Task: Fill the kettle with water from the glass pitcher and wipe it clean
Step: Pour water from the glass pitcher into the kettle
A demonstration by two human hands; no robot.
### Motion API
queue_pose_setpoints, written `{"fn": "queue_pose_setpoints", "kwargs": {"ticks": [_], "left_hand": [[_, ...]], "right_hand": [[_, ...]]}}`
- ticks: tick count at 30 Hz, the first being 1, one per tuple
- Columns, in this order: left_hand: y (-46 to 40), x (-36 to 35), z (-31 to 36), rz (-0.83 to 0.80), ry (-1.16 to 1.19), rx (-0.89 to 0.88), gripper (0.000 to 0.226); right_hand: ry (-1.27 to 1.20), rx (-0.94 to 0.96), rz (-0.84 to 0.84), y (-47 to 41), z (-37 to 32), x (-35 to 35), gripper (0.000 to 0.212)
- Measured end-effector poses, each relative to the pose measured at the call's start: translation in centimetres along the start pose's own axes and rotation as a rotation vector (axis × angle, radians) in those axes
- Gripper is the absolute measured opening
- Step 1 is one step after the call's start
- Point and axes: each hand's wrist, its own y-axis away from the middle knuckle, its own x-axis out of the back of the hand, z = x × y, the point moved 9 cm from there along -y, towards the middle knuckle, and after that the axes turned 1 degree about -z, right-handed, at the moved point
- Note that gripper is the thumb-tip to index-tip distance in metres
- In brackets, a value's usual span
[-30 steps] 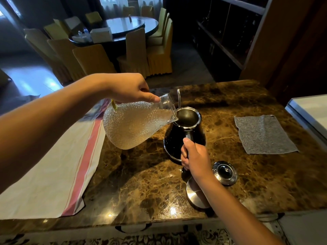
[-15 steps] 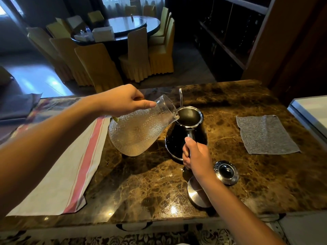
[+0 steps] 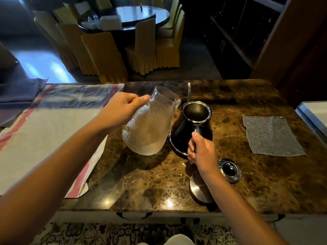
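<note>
A brown marble table (image 3: pixel 238 96) fills the middle of the view, with a dining room of yellow-covered chairs (image 3: pixel 104 57) round a dark round table behind it. A white cloth with red stripes (image 3: pixel 44 138) covers the table's left part.

The left arm reaches in from the lower left, and the left hand (image 3: pixel 122 110) wraps the handle of the glass pitcher (image 3: pixel 148 128), thumb pressed along the neck. The pitcher is held off the table, tilted to the right, its lip close to the kettle's rim but apart from it. Its glass is dimpled and clear; I cannot tell how much water it holds.

The right arm comes in from the lower right, and the right hand (image 3: pixel 201 151) closes round the handle of the kettle (image 3: pixel 191 128). The kettle is black with a chrome rim, open at the top, its thin spout rising behind it, just right of the pitcher.

A grey cloth (image 3: pixel 270 137) lies flat to the right, well apart. A round steel base (image 3: pixel 198 190) sits partly under the right forearm, and the kettle's lid (image 3: pixel 230 170) lies just beside it, knob up.
</note>
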Motion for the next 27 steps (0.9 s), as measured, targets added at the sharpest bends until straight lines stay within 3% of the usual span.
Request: {"fn": "queue_pose_setpoints", "kwargs": {"ticks": [5, 13, 18, 23, 27], "left_hand": [[1.9, 1.9, -3.5, 0.202, 0.253, 0.125, 0.052], [4.8, 3.0, -6.6, 0.426, 0.481, 0.23, 0.062], [5.4, 2.3, -8.6, 0.437, 0.601, 0.333, 0.065], [6.2, 0.8, -10.6, 0.449, 0.637, 0.34, 0.048], [6.7, -0.6, -12.1, 0.456, 0.759, 0.355, 0.056]], "right_hand": [[0.004, -0.014, 0.004, 0.0, 0.2, 0.1, 0.053], [0.008, -0.035, 0.015, 0.1, 0.2, 0.1, 0.048], [0.006, -0.06, 0.023, 0.0, 0.6, 0.1, 0.049], [0.003, -0.063, 0.025, 0.1, 0.7, 0.2, 0.048], [0.01, -0.071, 0.031, 0.1, 0.6, 0.2, 0.048]]}}
